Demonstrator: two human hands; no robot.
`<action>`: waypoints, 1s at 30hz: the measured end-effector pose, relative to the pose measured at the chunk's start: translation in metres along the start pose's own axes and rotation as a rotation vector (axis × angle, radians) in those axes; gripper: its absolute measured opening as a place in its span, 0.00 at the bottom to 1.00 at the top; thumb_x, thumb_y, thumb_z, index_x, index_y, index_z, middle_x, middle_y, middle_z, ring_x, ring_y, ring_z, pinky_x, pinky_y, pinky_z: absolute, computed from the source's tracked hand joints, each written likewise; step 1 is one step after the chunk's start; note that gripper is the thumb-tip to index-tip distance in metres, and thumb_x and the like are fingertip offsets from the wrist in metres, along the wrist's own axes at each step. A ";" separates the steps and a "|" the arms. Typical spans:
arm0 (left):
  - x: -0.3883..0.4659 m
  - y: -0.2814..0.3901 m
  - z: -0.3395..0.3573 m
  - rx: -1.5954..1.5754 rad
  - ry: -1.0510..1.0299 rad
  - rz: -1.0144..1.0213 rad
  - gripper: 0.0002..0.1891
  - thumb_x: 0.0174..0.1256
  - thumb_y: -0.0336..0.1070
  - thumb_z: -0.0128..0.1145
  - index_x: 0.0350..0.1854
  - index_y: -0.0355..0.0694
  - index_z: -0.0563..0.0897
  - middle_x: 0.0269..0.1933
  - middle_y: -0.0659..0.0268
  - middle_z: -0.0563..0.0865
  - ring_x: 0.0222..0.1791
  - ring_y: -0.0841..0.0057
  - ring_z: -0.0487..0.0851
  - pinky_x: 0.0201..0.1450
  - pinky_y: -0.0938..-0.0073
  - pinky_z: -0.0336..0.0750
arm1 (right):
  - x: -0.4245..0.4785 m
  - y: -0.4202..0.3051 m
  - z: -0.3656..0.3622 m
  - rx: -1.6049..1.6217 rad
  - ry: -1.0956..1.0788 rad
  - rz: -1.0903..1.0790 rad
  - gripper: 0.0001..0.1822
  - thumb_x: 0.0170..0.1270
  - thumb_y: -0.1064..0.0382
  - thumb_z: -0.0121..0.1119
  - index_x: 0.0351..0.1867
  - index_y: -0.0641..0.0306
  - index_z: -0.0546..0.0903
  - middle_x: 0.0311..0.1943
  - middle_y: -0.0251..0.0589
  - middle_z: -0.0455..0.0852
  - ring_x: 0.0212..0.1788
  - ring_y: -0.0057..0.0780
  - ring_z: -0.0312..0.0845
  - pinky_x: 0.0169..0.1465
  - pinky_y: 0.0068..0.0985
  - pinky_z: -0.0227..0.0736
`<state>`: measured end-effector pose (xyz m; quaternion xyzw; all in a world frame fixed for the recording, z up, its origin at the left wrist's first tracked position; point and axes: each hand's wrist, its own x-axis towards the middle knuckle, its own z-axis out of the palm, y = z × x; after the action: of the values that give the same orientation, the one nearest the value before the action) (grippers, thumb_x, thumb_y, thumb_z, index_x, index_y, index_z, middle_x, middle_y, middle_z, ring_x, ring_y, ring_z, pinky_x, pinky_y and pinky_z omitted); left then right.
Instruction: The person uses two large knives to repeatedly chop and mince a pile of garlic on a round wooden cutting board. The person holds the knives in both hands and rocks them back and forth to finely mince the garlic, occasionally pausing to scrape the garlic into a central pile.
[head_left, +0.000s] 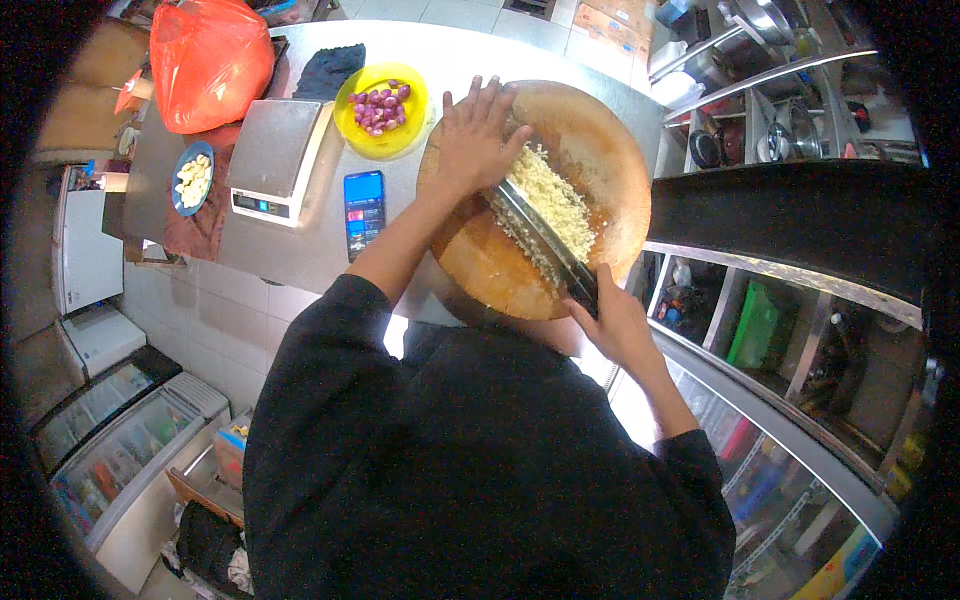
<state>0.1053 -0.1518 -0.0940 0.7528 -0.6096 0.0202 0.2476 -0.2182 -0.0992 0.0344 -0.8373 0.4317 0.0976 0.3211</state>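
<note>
A round wooden chopping board (600, 127) lies before me on a metal table. My right hand (613, 319) is closed on the dark handle of a wide-bladed knife (536, 225), which slants across the board. Chopped pale garlic (555, 202) is heaped along the blade's right side, with more bits on its left. My left hand (484, 135) is spread out over the upper left of the board, near the far end of the blade; whether its palm touches the blade is hidden. A yellow plate (416, 131) of small peeled shallots (381, 107) stands left of that hand.
A smartphone (364, 214) lies left of the board. Farther left are a digital kitchen scale (277, 150), a blue dish (178, 184) of peeled garlic cloves (195, 178) on a brown cloth (191, 236), a red plastic bag (214, 67) and a dark cloth (330, 69). Shelves (772, 292) stand at right.
</note>
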 end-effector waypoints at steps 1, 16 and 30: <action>-0.001 0.001 0.003 -0.002 -0.019 -0.002 0.40 0.82 0.64 0.47 0.88 0.50 0.59 0.88 0.54 0.60 0.90 0.54 0.49 0.86 0.28 0.32 | -0.005 0.000 0.000 0.053 -0.012 0.000 0.27 0.74 0.51 0.69 0.59 0.64 0.68 0.40 0.65 0.89 0.46 0.68 0.88 0.47 0.54 0.80; -0.012 0.013 -0.017 -0.105 0.021 -0.036 0.38 0.83 0.58 0.50 0.88 0.49 0.58 0.88 0.54 0.59 0.89 0.48 0.50 0.85 0.26 0.40 | -0.014 -0.010 -0.013 -0.162 0.006 0.107 0.29 0.74 0.39 0.67 0.59 0.60 0.74 0.37 0.58 0.92 0.42 0.61 0.91 0.44 0.54 0.83; -0.005 0.004 0.009 0.101 0.011 -0.076 0.39 0.84 0.61 0.45 0.89 0.48 0.56 0.90 0.53 0.54 0.90 0.50 0.47 0.86 0.28 0.37 | 0.019 0.028 -0.028 -0.246 -0.094 0.106 0.28 0.76 0.42 0.65 0.58 0.63 0.71 0.39 0.61 0.91 0.43 0.62 0.91 0.45 0.54 0.84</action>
<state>0.0982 -0.1509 -0.1023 0.7867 -0.5775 0.0457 0.2134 -0.2319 -0.1411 0.0352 -0.8408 0.4447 0.2058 0.2301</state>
